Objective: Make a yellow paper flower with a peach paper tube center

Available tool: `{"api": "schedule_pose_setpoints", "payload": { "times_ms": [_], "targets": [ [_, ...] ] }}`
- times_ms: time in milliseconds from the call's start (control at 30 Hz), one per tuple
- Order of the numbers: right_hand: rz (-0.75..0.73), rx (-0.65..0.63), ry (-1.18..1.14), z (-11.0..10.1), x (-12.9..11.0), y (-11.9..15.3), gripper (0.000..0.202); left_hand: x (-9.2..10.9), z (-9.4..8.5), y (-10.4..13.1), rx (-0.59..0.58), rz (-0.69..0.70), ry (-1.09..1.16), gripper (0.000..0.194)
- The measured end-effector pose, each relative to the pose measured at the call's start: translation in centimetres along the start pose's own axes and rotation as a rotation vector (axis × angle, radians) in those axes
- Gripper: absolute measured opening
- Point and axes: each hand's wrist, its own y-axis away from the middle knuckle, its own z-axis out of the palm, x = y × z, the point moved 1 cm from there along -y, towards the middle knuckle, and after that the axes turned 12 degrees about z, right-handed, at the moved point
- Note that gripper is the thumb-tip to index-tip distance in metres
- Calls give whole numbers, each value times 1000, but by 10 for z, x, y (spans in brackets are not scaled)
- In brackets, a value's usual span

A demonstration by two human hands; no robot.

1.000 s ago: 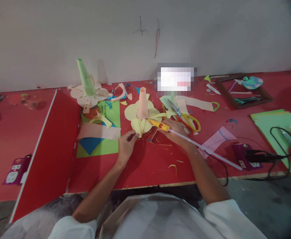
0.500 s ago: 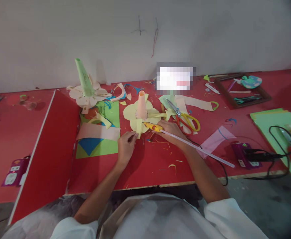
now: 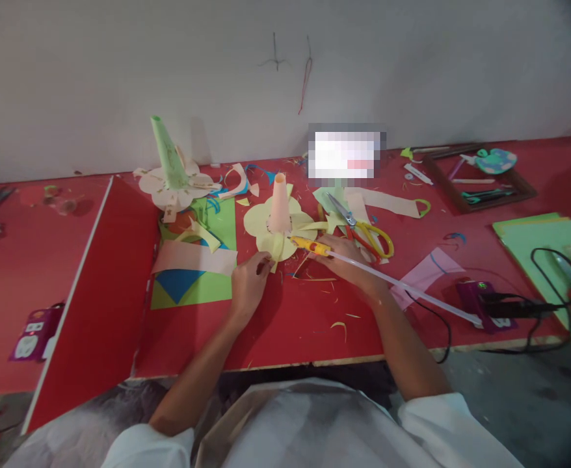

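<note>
My right hand (image 3: 351, 260) is wrapped round a yellow hot glue gun (image 3: 312, 246). A long clear glue stick (image 3: 402, 286) sticks out of its back, and its nozzle points at a paper flower. That pale yellow flower-shaped base (image 3: 253, 221) lies on the table with a peach paper cone (image 3: 279, 207) upright at its middle. My left hand (image 3: 250, 281) is closed, its fingertips pinching the end of a pale yellow paper strip (image 3: 278, 248) at the flower's front. The strip looks slightly bowed. Another yellow strip (image 3: 312, 226) runs out to the right.
Scissors (image 3: 363, 227) lie beyond my right hand. A green-coned paper flower (image 3: 168, 162) stands at the back left, near a red upright partition (image 3: 90, 305). Coloured paper sheets (image 3: 195, 260) lie left. A purple power box (image 3: 483, 305) with black cables sits right, near a wooden frame (image 3: 529, 192).
The glue gun and my right hand have shifted a little right, its nozzle drawing away from the strip. The strip in my left hand has changed from flat to bowed.
</note>
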Motion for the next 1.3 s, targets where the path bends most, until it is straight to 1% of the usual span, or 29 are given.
{"api": "schedule_pose_setpoints", "payload": {
  "times_ms": [133, 300, 400, 533, 633, 700, 767, 833, 867, 900, 933, 1000, 1067, 1100, 1133, 1167, 1200, 1233, 1267, 1300],
  "targets": [
    [16, 43, -46, -8, 6, 3, 37, 1, -1, -1, -18, 15, -40, 9],
    [-33, 70, -103, -5, -3, 2, 40, 0, -1, -4, -51, 48, -151, 11],
    [-61, 18, -76, 4, -10, -2, 39, 0, 0, -4, -57, 83, -188, 12],
    [-53, -49, 10, 14, -14, -5, 34, 1, 1, -4, -47, 118, -218, 15],
    [-54, -74, 75, 16, -14, -6, 31, 1, -4, -2, -49, 161, -247, 17],
    [-50, -79, 115, 16, -14, -6, 30, 0, -15, 1, -67, 169, -285, 20],
    [-41, -81, 140, 16, -14, -6, 27, -3, -35, 6, -86, 142, -394, 23],
    [-32, -83, 150, 15, -14, -5, 25, -5, -62, 9, -70, 78, -616, 26],
    [-29, -85, 149, 14, -14, -5, 25, -6, -77, 10, -61, 65, -727, 25],
    [-27, -88, 146, 14, -15, -4, 24, -6, -92, 11, -40, 83, -809, 25],
    [-26, -92, 140, 13, -15, -4, 25, -6, -107, 11, 17, 97, -853, 25],
    [-19, -98, 126, 12, -17, -4, 25, -7, -132, 11, 123, 117, -844, 24],
    [-9, -98, 116, 11, -17, -4, 26, -7, -149, 9, 256, 105, -794, 19],
    [-7, -96, 112, 11, -17, -4, 27, -8, -154, 7, 317, 96, -766, 16],
    [-9, -96, 107, 11, -17, -4, 28, -8, -155, 4, 371, 95, -728, 12],
    [-13, -98, 101, 12, -16, -4, 29, -9, -152, -1, 401, 106, -668, 9],
    [-18, -102, 95, 12, -15, -5, 30, -9, -146, -9, 406, 129, -583, 7],
    [-22, -104, 88, 13, -14, -5, 31, -9, -137, -18, 392, 169, -456, 10],
    [-23, -106, 81, 13, -14, -5, 31, -8, -124, -30, 327, 203, -300, 21],
    [-22, -105, 75, 13, -13, -5, 32, -7, -109, -45, 248, 232, -133, 35]
  ]
}}
